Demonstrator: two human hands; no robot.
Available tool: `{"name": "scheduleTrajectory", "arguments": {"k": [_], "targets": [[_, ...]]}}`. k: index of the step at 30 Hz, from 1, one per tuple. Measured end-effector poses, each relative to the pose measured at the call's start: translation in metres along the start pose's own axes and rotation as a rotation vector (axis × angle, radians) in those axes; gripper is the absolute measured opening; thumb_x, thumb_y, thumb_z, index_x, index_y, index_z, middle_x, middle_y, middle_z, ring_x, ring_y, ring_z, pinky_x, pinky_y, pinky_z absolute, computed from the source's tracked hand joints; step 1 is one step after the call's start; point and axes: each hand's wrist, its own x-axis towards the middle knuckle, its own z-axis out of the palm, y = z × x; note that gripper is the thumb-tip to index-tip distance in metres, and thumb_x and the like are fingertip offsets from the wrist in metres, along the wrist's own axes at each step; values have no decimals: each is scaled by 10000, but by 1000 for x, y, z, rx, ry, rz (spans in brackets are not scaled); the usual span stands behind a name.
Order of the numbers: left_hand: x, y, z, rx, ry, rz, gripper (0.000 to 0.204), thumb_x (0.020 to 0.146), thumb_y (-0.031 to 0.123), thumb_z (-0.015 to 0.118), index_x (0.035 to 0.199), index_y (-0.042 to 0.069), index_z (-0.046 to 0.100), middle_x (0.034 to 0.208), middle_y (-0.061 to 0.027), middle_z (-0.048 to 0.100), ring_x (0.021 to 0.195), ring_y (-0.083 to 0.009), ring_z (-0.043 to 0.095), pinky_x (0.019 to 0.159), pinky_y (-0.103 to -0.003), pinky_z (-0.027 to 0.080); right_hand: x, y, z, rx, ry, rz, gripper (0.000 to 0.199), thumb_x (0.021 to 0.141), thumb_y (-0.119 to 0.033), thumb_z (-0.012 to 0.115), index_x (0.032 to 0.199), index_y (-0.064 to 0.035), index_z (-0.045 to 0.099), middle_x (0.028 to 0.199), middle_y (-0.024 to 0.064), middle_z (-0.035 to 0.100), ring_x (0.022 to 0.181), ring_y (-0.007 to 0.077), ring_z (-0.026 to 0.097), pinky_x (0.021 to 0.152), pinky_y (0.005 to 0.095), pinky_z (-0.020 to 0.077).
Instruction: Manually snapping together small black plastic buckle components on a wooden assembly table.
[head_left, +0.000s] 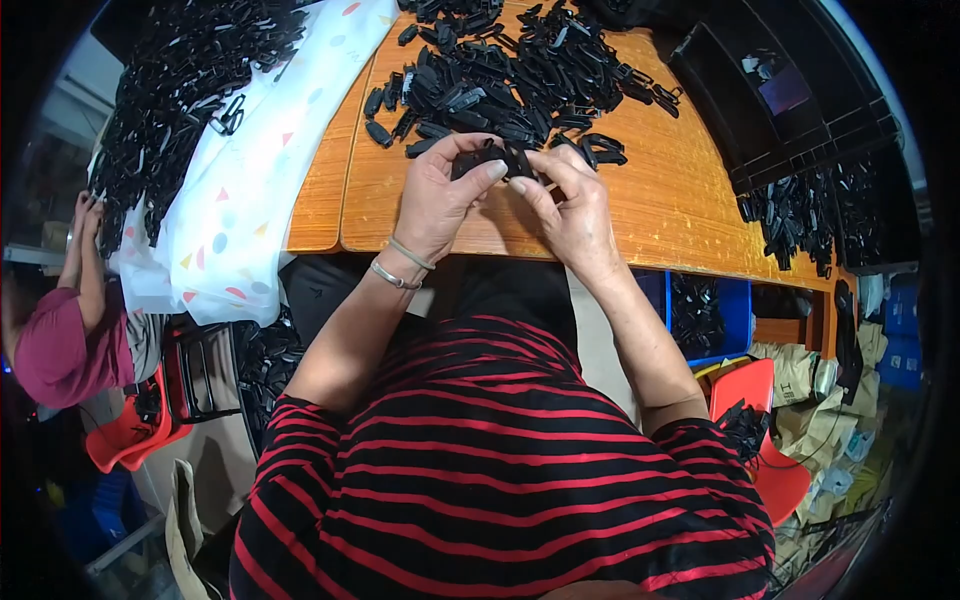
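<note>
Both of my hands meet over the near edge of a wooden table [680, 210]. My left hand [440, 195] and my right hand [570, 205] together pinch a small black plastic part [500, 158] between thumbs and fingertips. Two thin bracelets circle my left wrist. Just beyond my hands lies a big heap of similar black plastic parts [500, 75] on the table top. My striped red and black shirt fills the lower part of the view.
A white patterned cloth [250, 170] on the left carries another heap of black parts [180, 70]. Black trays [780, 90] stand at the right. Under the table sits a blue bin [735, 315] with parts. Another person [70, 330] sits at far left near red stools.
</note>
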Motion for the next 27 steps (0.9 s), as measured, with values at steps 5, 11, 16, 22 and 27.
{"name": "scheduleTrajectory", "arguments": {"k": [5, 11, 16, 22, 27], "targets": [[-4, -7, -17, -189, -63, -77, 249, 888, 91, 677, 1121, 30, 616, 774, 37, 592, 605, -31, 483, 547, -166, 367, -3, -15, 7, 301, -43, 266, 320, 815, -10, 726, 1116, -2, 619, 845, -4, 571, 745, 50, 557, 654, 213, 482], [-8, -4, -18, -153, -49, -95, 259, 896, 100, 670, 1140, 36, 613, 786, 42, 575, 600, -24, 476, 548, -164, 375, -3, -12, 4, 288, -101, 285, 285, 868, -15, 666, 1138, 26, 586, 889, 6, 602, 745, 58, 576, 684, 201, 501], [-11, -1, -17, -74, 9, -116, 272, 893, 90, 668, 1155, 43, 612, 779, 50, 563, 600, -15, 476, 537, -156, 382, -3, -17, 5, 193, -18, 291, 234, 886, -44, 648, 1105, 23, 601, 905, 37, 612, 733, 82, 580, 663, 206, 501], [-14, 2, -11, 78, 37, -3, 261, 885, 68, 666, 1138, 24, 623, 805, 41, 595, 602, -9, 469, 538, -150, 385, -4, -19, 9, 33, -26, 154, 191, 857, -51, 678, 1029, 19, 634, 868, 57, 569, 706, 98, 569, 596, 224, 497], [-18, -2, -12, 96, 38, 24, 263, 884, 70, 667, 1138, 12, 627, 828, 27, 616, 604, -10, 467, 546, -153, 394, -7, -22, 11, 91, -44, 195, 184, 835, -44, 697, 1003, 14, 646, 828, 52, 563, 700, 99, 566, 580, 229, 497]]}}
